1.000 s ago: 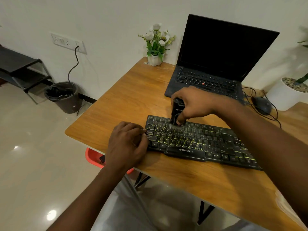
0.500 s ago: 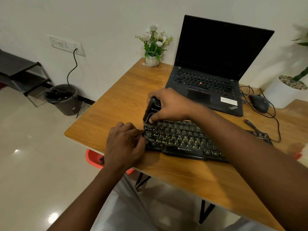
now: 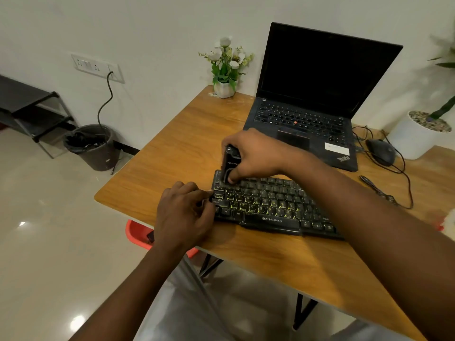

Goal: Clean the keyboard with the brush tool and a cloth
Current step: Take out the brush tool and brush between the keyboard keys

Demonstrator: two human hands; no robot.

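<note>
A black Zebronics keyboard (image 3: 268,205) with yellow-lit keys lies on the wooden table (image 3: 179,153). My right hand (image 3: 253,156) grips a black brush tool (image 3: 230,162), held upright with its lower end on the keyboard's far left corner. My left hand (image 3: 183,214) rests at the keyboard's left end, its curled fingers holding that edge. My right forearm hides the keyboard's right part. At the far right table edge a bit of white and red (image 3: 446,221) shows, perhaps a cloth.
An open black laptop (image 3: 317,94) stands behind the keyboard, with a mouse (image 3: 380,151) and cables to its right. A small flower pot (image 3: 225,88) sits at the far table corner, a white planter (image 3: 416,139) at right. A bin (image 3: 94,146) stands on the floor at left.
My right hand has carried the brush tool leftward along the keyboard's top rows to its far left corner. My left hand has stayed at the keyboard's left end.
</note>
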